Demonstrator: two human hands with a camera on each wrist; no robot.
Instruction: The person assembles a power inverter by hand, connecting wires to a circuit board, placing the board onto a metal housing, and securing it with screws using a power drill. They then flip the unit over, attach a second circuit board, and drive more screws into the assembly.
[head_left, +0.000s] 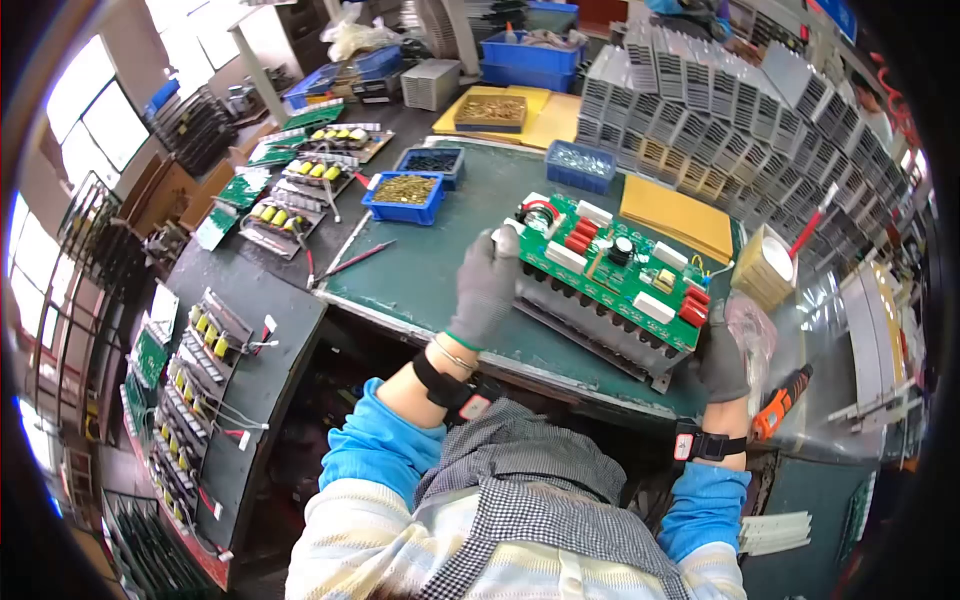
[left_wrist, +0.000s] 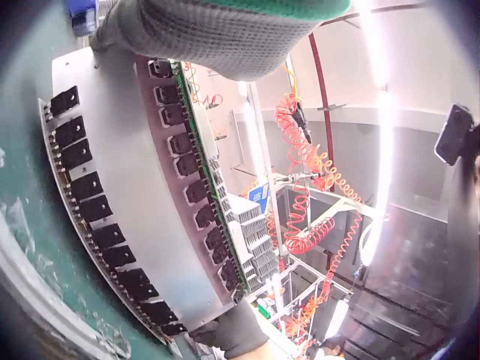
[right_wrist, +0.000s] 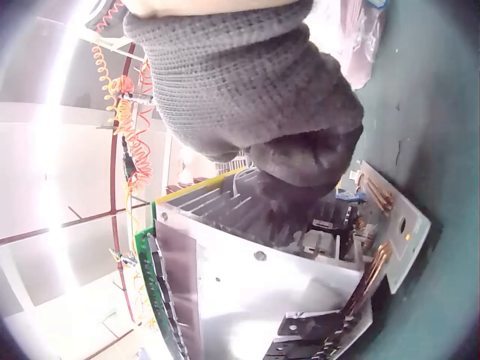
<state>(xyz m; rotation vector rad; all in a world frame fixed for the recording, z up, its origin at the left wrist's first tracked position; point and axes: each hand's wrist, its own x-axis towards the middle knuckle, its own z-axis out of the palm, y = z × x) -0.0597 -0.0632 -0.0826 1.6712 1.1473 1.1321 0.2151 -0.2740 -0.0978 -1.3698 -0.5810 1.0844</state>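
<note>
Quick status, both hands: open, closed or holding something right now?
Left hand: closed, holding the left end of the circuit-board assembly.
Right hand: closed, holding the right end of that circuit-board assembly.

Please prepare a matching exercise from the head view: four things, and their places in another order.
1. green circuit board
2. left hand
3. orange-and-black tool
4. tray of gold-coloured parts

A. right of the right hand
B. on top of the metal block
C. left of the left hand
D. at the board's left end

Pairs: 1-B, 2-D, 3-A, 4-C
</note>
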